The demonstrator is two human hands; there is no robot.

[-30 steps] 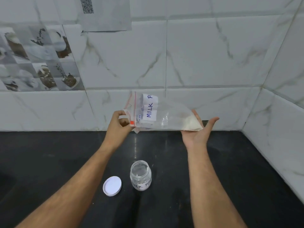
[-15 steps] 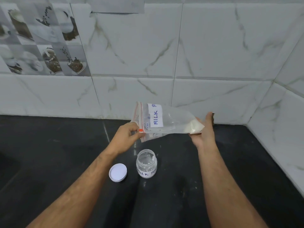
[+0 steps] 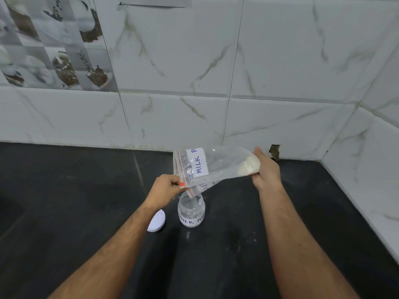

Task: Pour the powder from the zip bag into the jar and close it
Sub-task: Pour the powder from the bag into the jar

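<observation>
Marble-tiled walls back the black worktop (image 3: pixel 64 190). Left hand (image 3: pixel 166 188) pinches the zip bag (image 3: pixel 218 165) mouth over the open jar (image 3: pixel 191 212); right hand (image 3: pixel 266 169) grips the powder (image 3: pixel 250 166) end. Floppy mouth could drift, spilling powder past the rim.

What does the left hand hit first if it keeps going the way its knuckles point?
The left hand points right, and already pinches the zip bag at its mouth. Further along that line, probably the right hand; depth unclear.
</observation>
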